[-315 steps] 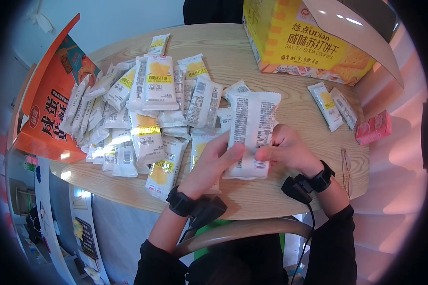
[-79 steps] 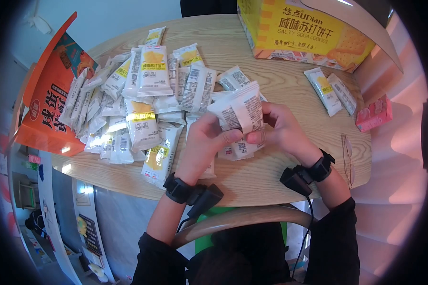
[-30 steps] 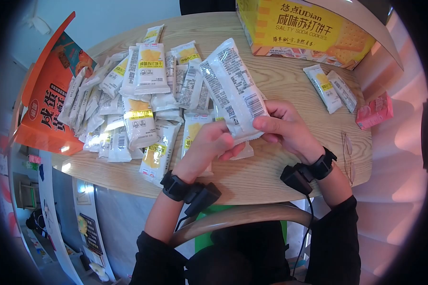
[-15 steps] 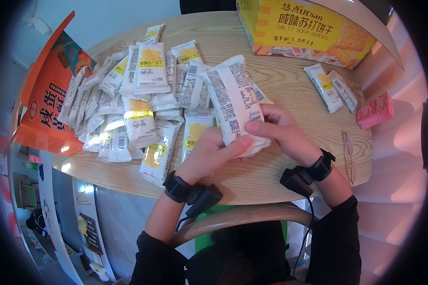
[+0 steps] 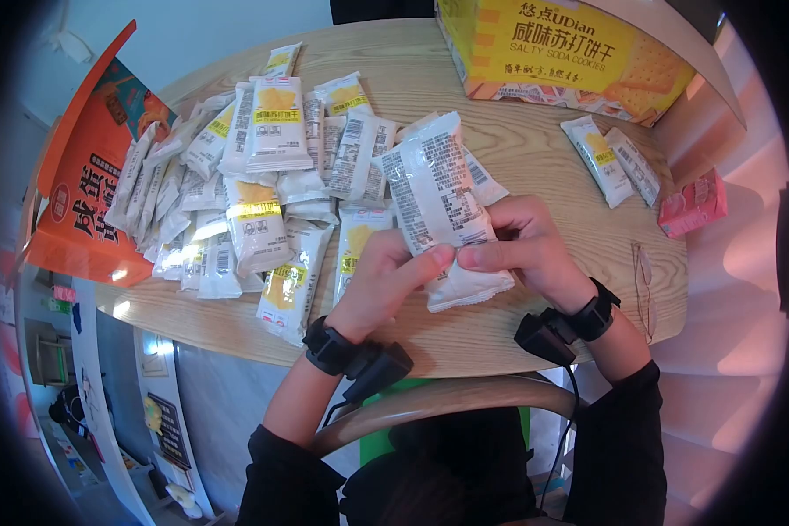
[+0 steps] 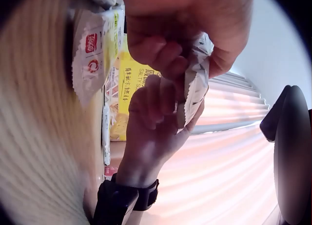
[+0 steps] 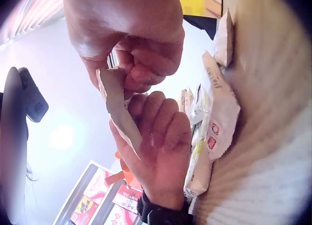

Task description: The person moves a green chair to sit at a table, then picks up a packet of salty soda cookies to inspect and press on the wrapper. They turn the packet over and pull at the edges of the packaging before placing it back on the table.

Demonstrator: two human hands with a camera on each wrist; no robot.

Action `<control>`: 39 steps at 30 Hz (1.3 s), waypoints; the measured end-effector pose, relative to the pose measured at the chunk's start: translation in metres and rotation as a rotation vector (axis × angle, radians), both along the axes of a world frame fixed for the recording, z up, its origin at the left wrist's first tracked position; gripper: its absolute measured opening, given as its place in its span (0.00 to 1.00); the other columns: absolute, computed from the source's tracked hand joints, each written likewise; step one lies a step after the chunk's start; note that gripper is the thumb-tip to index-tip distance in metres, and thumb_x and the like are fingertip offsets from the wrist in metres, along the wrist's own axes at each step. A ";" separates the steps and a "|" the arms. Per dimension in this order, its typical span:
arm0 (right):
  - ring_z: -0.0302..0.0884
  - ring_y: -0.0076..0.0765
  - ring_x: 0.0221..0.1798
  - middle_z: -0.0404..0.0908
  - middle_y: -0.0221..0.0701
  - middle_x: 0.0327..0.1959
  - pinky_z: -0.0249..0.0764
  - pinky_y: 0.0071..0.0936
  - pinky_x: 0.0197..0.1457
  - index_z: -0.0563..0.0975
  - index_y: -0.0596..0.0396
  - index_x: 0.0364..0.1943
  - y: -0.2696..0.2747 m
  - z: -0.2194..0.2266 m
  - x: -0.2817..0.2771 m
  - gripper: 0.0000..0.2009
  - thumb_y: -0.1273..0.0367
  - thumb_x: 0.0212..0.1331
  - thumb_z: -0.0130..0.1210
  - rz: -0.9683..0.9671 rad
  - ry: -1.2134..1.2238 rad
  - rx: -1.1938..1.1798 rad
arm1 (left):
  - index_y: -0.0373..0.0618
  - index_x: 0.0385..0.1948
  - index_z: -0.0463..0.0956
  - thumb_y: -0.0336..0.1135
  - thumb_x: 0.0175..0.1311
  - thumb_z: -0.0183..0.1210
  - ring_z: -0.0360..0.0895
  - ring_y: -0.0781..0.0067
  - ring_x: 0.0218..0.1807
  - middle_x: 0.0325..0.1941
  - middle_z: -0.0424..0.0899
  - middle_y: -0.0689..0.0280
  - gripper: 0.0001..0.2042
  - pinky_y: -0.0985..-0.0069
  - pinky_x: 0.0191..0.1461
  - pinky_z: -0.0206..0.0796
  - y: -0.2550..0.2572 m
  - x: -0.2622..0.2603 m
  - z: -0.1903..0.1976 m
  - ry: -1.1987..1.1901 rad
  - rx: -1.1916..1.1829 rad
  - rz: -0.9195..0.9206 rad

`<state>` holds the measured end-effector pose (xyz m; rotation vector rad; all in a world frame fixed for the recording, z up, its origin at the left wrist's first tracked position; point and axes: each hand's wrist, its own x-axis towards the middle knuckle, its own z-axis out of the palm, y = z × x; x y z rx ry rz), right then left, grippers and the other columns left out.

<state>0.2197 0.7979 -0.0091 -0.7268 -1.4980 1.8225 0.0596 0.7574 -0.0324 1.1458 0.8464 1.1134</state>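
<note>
In the head view, both hands hold a white soda cookie packet (image 5: 434, 180), its printed back and long centre seam facing up. My left hand (image 5: 381, 276) pinches it at its lower part from the left. From the right my right hand (image 5: 535, 254) does the same, and the two thumbs nearly meet over the seam. Below the thumbs the packet's crimped end (image 5: 469, 289) sticks out toward me. Both wrist views show this end edge-on between thumbs and curled fingers. Behind the held packet, another packet (image 5: 485, 180) lies on the table, partly hidden.
A heap of similar packets (image 5: 280, 131) covers the table's left side, beside an orange box (image 5: 88, 202). At the back right stands a yellow cookie box (image 5: 570, 61). Two packets (image 5: 596, 162), a pink box (image 5: 693, 206) and glasses (image 5: 643, 285) lie on the right.
A second ago my right hand held the packet tilted while the left fingers were at its lower end. Now both hands pinch it, thumbs closer together and higher on it, its lower end bent.
</note>
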 end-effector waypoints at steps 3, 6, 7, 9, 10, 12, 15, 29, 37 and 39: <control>0.60 0.10 0.18 0.70 0.22 0.15 0.55 0.09 0.19 0.74 0.61 0.23 -0.002 -0.001 0.004 0.08 0.70 0.41 0.54 -0.076 -0.144 0.090 | 0.40 0.30 0.71 0.39 0.51 0.47 0.58 0.90 0.21 0.21 0.68 0.74 0.12 0.90 0.21 0.50 0.001 0.002 -0.001 0.014 -0.071 -0.044; 0.57 0.09 0.15 0.67 0.21 0.12 0.51 0.09 0.17 0.75 0.61 0.21 -0.006 0.000 0.001 0.07 0.69 0.42 0.53 -0.116 -0.079 0.092 | 0.40 0.29 0.70 0.41 0.52 0.45 0.59 0.89 0.22 0.22 0.68 0.74 0.13 0.90 0.22 0.51 0.003 0.001 -0.001 0.020 -0.113 -0.047; 0.57 0.09 0.15 0.67 0.21 0.12 0.51 0.09 0.17 0.75 0.61 0.21 -0.006 0.002 0.000 0.07 0.69 0.42 0.53 -0.116 -0.078 0.093 | 0.40 0.29 0.70 0.42 0.53 0.44 0.61 0.89 0.23 0.22 0.69 0.73 0.14 0.90 0.23 0.53 0.004 0.000 -0.001 0.019 -0.109 -0.039; 0.58 0.10 0.15 0.67 0.21 0.12 0.52 0.09 0.16 0.74 0.60 0.20 -0.007 0.005 -0.001 0.09 0.66 0.43 0.52 -0.099 -0.099 0.158 | 0.39 0.30 0.70 0.40 0.53 0.45 0.62 0.88 0.25 0.24 0.70 0.72 0.13 0.89 0.25 0.55 0.002 0.003 0.003 -0.084 -0.094 0.005; 0.58 0.10 0.15 0.67 0.21 0.12 0.52 0.09 0.16 0.74 0.60 0.20 -0.005 0.007 -0.001 0.09 0.66 0.43 0.52 -0.099 -0.099 0.158 | 0.38 0.31 0.69 0.39 0.53 0.45 0.64 0.86 0.26 0.25 0.71 0.71 0.13 0.88 0.27 0.56 0.001 0.004 0.006 -0.188 -0.080 0.050; 0.60 0.12 0.15 0.66 0.22 0.11 0.54 0.09 0.15 0.73 0.59 0.17 -0.001 0.010 0.000 0.12 0.63 0.45 0.51 0.041 -0.249 0.078 | 0.38 0.31 0.69 0.37 0.52 0.45 0.65 0.85 0.28 0.26 0.72 0.70 0.12 0.87 0.30 0.57 0.002 0.002 0.008 -0.146 -0.084 0.080; 0.61 0.13 0.15 0.67 0.24 0.12 0.56 0.09 0.15 0.72 0.59 0.17 0.003 0.004 0.000 0.15 0.60 0.45 0.51 0.098 -0.212 0.017 | 0.37 0.32 0.69 0.34 0.51 0.46 0.66 0.84 0.30 0.28 0.72 0.69 0.11 0.87 0.32 0.58 0.002 -0.001 0.010 -0.110 -0.090 0.101; 0.66 0.14 0.23 0.72 0.26 0.23 0.62 0.10 0.24 0.71 0.61 0.31 -0.001 -0.007 -0.006 0.11 0.69 0.43 0.52 -0.033 -0.040 -0.085 | 0.38 0.34 0.68 0.36 0.49 0.49 0.62 0.86 0.29 0.29 0.69 0.71 0.13 0.88 0.31 0.55 0.004 -0.001 0.004 -0.076 -0.068 0.049; 0.67 0.18 0.32 0.71 0.29 0.32 0.64 0.14 0.33 0.68 0.60 0.38 0.002 -0.009 -0.005 0.16 0.69 0.42 0.52 0.104 -0.116 0.000 | 0.37 0.29 0.72 0.28 0.43 0.54 0.68 0.83 0.29 0.26 0.74 0.67 0.09 0.86 0.34 0.60 0.003 -0.007 0.006 -0.086 -0.072 0.096; 0.66 0.21 0.37 0.69 0.32 0.37 0.63 0.17 0.38 0.64 0.60 0.42 0.004 -0.011 -0.005 0.21 0.68 0.41 0.53 0.062 0.057 0.042 | 0.37 0.29 0.72 0.27 0.42 0.54 0.68 0.83 0.28 0.26 0.74 0.68 0.10 0.86 0.33 0.60 0.002 -0.004 0.010 -0.040 -0.057 0.084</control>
